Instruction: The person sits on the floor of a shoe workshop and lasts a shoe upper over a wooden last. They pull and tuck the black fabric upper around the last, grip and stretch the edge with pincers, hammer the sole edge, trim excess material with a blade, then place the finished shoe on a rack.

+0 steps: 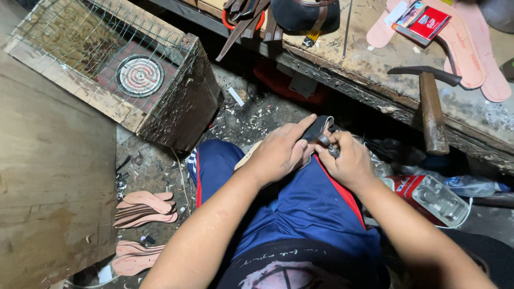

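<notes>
A dark shoe upper (318, 128) rests on the worker's knee, pinned betw. both hands above blue shorts (300, 208). Left hand (281, 152) lies flat over the piece, thumb stretched along its edge, pressing it down. Right hand (348, 160) is clenched round a small metal tool (327, 144), tip touching the upper. Nearby: a hammer (431, 104) on the scarred workbench (375, 64), pink insoles (143, 208) stacked on the floor at left, a wire-covered box w/ a coil heater (140, 75).
</notes>
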The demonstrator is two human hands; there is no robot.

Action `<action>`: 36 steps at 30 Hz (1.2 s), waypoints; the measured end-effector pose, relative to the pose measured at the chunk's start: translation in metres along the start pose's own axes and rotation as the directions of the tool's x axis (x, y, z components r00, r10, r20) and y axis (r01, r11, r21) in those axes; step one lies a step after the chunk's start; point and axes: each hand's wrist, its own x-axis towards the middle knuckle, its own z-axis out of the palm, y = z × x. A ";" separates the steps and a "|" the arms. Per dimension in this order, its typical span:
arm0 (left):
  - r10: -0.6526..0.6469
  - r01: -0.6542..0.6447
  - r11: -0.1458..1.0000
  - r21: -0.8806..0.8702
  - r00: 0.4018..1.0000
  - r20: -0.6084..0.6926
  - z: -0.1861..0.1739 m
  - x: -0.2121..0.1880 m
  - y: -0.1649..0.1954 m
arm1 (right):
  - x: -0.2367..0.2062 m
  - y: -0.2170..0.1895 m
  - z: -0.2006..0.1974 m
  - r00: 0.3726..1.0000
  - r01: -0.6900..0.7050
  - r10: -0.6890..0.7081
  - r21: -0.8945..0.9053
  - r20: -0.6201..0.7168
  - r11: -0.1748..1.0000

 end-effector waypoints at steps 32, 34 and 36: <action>-0.004 0.034 0.959 0.282 0.994 -0.105 0.016 -0.018 0.039 | 0.005 -0.063 -0.065 0.802 -0.072 0.277 -0.374 0.530 0.925; -0.004 0.025 0.972 0.232 0.996 -0.090 0.014 -0.019 0.034 | 0.001 -0.055 -0.059 0.870 -0.111 0.219 -0.256 0.443 0.960; -0.007 0.018 0.989 0.148 0.997 -0.073 0.012 -0.017 0.025 | 0.001 -0.046 -0.046 0.932 -0.092 0.134 -0.136 0.338 0.986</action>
